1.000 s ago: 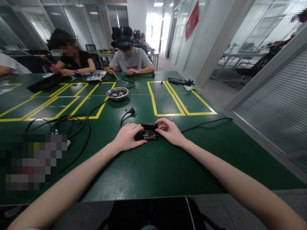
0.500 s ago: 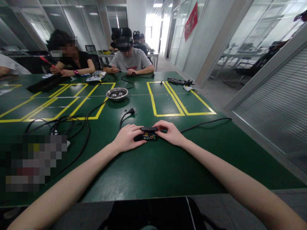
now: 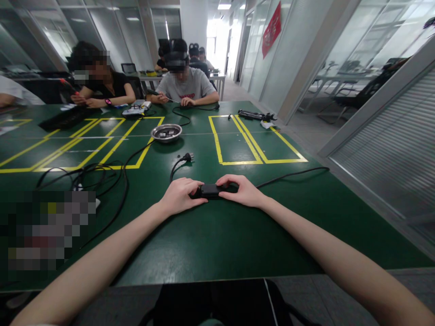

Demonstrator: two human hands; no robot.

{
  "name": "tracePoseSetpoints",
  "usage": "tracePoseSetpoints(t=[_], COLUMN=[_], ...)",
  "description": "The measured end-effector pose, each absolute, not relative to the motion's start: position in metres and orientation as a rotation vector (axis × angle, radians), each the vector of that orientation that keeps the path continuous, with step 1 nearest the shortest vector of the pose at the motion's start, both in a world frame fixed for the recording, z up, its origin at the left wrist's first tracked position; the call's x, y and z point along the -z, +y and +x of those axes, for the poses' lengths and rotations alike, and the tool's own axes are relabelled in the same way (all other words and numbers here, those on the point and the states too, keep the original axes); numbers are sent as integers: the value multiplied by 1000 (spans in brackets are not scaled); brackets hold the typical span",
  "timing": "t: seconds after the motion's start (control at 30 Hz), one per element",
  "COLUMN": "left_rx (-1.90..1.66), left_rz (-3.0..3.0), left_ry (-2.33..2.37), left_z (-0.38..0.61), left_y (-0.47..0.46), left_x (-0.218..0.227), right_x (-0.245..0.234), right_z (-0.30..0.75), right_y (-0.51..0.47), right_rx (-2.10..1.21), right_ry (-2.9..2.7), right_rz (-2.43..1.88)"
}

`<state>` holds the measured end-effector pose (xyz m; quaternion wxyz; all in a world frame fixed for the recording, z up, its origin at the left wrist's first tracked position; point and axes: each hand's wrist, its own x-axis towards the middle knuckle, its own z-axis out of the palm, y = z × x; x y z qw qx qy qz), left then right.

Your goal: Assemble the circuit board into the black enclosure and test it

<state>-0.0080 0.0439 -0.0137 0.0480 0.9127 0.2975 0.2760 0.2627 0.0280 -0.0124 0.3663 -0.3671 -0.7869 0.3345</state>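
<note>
A black power adapter (image 3: 210,191) lies on the green table in front of me, its dark cover down over the inside. My left hand (image 3: 181,196) grips its left end, thumb along the near side and fingers on the far side. Around the right end, my right hand (image 3: 243,191) holds the adapter between thumb and fingers. A cord with a black plug (image 3: 187,157) curves up behind my left hand. Another black cable (image 3: 292,174) runs off to the right from behind my right hand.
A steel bowl (image 3: 166,133) with small metal parts stands beyond the plug. Coiled black cables (image 3: 98,176) lie at left. A black folded stand-like tool (image 3: 256,116) rests at the far right. Two people (image 3: 186,86) sit working across the table, which bears yellow tape outlines.
The adapter's cover, which was tilted up over a visible circuit board, has come down over it. My right thumb has moved to the adapter's near side.
</note>
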Motion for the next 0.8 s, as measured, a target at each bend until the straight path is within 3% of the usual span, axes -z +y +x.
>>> tracePoseSetpoints(t=[0.8], left_rx=[-677], left_rz=[2771], left_ry=[889], left_z=[-2], left_y=[41], left_x=[11], right_x=[13], right_z=[256], right_y=[26], right_rx=[-326], right_ry=[-2440], right_rz=[-961])
